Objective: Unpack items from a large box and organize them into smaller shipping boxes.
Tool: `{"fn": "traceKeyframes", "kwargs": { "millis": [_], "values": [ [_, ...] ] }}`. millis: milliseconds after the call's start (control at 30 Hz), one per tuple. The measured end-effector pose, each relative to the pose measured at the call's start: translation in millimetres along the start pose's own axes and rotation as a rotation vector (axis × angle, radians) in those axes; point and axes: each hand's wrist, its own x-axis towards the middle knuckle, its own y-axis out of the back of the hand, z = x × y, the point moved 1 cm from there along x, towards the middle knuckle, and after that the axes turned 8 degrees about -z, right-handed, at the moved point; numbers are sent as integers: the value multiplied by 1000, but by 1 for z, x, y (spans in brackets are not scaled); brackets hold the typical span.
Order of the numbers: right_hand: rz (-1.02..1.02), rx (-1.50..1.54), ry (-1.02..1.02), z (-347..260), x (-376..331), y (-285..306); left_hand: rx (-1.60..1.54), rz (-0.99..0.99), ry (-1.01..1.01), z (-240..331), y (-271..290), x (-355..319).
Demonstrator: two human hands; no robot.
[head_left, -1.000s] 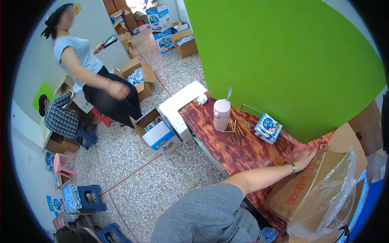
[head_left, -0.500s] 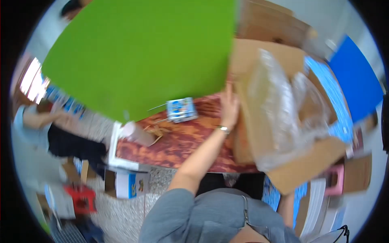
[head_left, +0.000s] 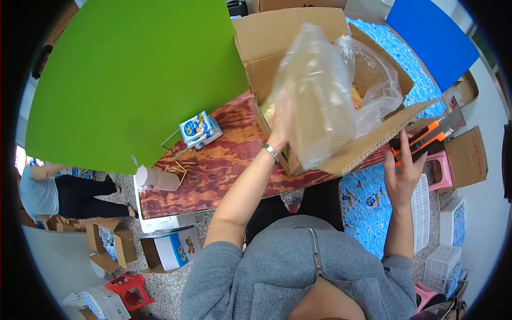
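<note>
An open cardboard box (head_left: pixel 290 26) stands on the red-brown marbled table (head_left: pixel 229 160), its near flap (head_left: pixel 368 152) folded out toward me. Clear plastic bag material (head_left: pixel 320 101) puffs up out of it, and something yellow and orange (head_left: pixel 356 98) shows inside. My left hand (head_left: pixel 282 125), with a metal watch on its wrist, reaches in at the box's left side against the bag; plastic covers its fingers. Right of the box, my right hand (head_left: pixel 404 173) is open, fingers apart, beside the flap's edge. Orange-and-black handled cutters (head_left: pixel 421 141) lie just beyond those fingers.
A large green board (head_left: pixel 138 69) covers the left side; a blue panel (head_left: pixel 432 40) stands far right. On the table are a blue-white packet (head_left: pixel 197 128) and a pink bottle (head_left: pixel 157 178). A person (head_left: pixel 58 189) stands at the left. Stools (head_left: pixel 129 290) and cartons surround the floor.
My left hand has gone from the box's outer side to inside its left edge, against the bag. My right hand has come up from under the near flap to beside the cutters.
</note>
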Motion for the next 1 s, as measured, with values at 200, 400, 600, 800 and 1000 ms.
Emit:
{"fn": "traceKeyframes", "kwargs": {
  "millis": [200,400,600,800,1000],
  "values": [
    [-55,639,-177,3,-2,-25,206,-29,178,38,6,-17],
    [281,684,-289,41,-114,-47,172,-99,258,70,12,-4],
    [-601,123,218,-27,-124,-53,231,-63,111,59,24,17],
    [-593,13,376,-55,-101,-89,30,66,112,59,26,11],
    [-512,-174,385,-47,-103,-89,-80,41,231,67,27,-2]
  ]
}}
